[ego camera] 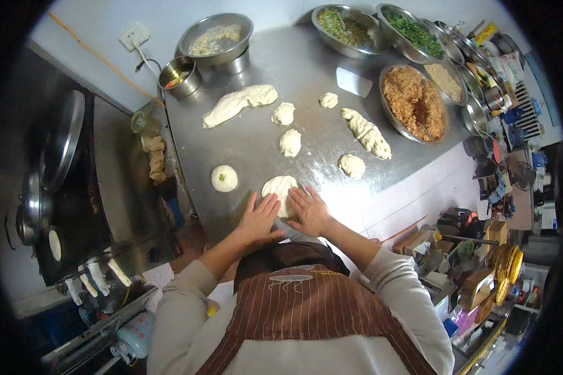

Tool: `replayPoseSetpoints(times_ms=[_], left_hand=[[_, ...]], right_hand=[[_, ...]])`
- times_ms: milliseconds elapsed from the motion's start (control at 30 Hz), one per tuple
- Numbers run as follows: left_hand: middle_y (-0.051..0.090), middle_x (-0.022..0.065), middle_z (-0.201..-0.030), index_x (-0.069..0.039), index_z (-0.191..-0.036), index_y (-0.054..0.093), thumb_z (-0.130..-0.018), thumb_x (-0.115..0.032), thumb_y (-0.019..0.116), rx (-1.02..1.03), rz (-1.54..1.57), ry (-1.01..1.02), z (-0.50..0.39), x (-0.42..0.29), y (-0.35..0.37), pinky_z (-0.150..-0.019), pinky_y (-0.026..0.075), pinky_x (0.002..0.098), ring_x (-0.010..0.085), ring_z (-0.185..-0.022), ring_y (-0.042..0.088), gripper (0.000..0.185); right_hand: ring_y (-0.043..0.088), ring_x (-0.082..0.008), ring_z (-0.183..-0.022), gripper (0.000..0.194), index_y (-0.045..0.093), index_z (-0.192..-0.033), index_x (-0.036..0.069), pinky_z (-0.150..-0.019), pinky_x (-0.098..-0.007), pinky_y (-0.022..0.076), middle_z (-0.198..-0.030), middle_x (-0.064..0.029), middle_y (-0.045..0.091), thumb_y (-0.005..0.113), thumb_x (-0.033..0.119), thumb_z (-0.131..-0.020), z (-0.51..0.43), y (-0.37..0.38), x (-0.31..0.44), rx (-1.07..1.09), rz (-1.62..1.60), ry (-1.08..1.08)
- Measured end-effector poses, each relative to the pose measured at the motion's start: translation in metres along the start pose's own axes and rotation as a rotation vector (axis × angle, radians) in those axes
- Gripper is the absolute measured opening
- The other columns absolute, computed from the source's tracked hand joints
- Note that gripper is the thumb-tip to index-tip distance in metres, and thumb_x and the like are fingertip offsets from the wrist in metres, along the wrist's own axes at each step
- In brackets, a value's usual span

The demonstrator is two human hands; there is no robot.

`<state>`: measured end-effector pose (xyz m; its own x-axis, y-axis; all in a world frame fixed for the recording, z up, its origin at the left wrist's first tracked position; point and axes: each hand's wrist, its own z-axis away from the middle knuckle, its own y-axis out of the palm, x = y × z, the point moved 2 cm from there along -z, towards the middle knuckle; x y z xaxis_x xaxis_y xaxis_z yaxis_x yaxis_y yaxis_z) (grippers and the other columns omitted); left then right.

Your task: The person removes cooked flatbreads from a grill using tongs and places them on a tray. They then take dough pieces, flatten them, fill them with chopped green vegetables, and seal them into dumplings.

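Note:
A flattened round of dough (281, 186) lies on the steel worktable (244, 145) near its front edge. My left hand (258, 218) rests with its fingertips on the round's left side. On the right side my right hand (309, 211) presses with spread fingers. Neither hand grips anything. Left of the round sits a ball of dough (224, 178) with a green spot on top. Beyond it are small dough lumps (290, 143) and a long dough piece (239, 104). To the right lie a twisted dough strip (367, 133) and another lump (352, 166).
A bowl of orange-brown filling (410, 89) stands at the right, near a white scraper (354, 82). Behind are bowls of chopped greens (413, 33) and mixed vegetables (330, 23). Steel bowls (216, 35) stand at the back left. A dark griddle (70, 225) is at the left.

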<state>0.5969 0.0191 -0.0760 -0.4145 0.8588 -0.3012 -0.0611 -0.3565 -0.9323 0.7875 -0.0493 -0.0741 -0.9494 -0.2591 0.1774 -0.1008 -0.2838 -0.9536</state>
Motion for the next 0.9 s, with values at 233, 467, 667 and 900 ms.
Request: replayPoseSetpoints(times_ms=[233, 467, 667, 900], left_hand=[[0.029, 0.0182, -0.151, -0.003, -0.142, 0.037, -0.086, -0.060, 0.051, -0.036, -0.129, 0.007, 0.007, -0.007, 0.001, -0.110, 0.008, 0.0650, 0.0292, -0.143, 0.022, 0.081], [0.038, 0.0223, -0.144, -0.002, -0.133, 0.045, -0.086, -0.033, 0.061, -0.020, 0.310, -0.010, -0.008, 0.006, -0.005, -0.107, 0.029, 0.0527, 0.0368, -0.132, 0.038, 0.059], [0.054, 0.0235, -0.125, 0.005, -0.122, 0.051, -0.081, -0.013, 0.060, -0.338, 0.394, -0.329, -0.056, 0.036, 0.012, -0.098, 0.040, 0.0461, 0.0397, -0.117, 0.051, 0.046], [0.064, 0.0258, -0.091, -0.001, -0.105, 0.058, -0.078, -0.017, 0.067, -0.119, 0.326, -0.405, -0.078, 0.035, 0.007, -0.079, 0.048, 0.0477, 0.0430, -0.091, 0.061, 0.033]], right_hand=[[0.023, -0.0245, -0.143, 0.073, 0.033, -0.145, 0.004, -0.117, -0.0497, 0.0064, -0.153, -0.0110, 0.031, 0.037, 0.056, -0.094, 0.013, -0.003, 0.022, 0.100, -0.085, 0.081], [0.020, -0.0231, -0.144, 0.069, 0.032, -0.146, 0.006, -0.116, -0.0533, 0.0080, -0.154, -0.0102, 0.026, 0.038, 0.053, -0.096, 0.021, 0.013, 0.040, -0.039, -0.098, 0.174], [0.026, -0.0227, -0.142, 0.064, 0.043, -0.139, 0.007, -0.115, -0.0548, 0.0111, -0.151, -0.0089, 0.033, 0.042, 0.052, -0.094, 0.028, 0.019, 0.057, -0.124, -0.138, 0.238], [0.041, -0.0259, -0.132, 0.054, 0.050, -0.133, 0.010, -0.111, -0.0532, 0.0213, -0.138, -0.0105, 0.048, 0.057, 0.040, -0.089, 0.044, 0.019, 0.034, -0.278, -0.410, 0.331]])
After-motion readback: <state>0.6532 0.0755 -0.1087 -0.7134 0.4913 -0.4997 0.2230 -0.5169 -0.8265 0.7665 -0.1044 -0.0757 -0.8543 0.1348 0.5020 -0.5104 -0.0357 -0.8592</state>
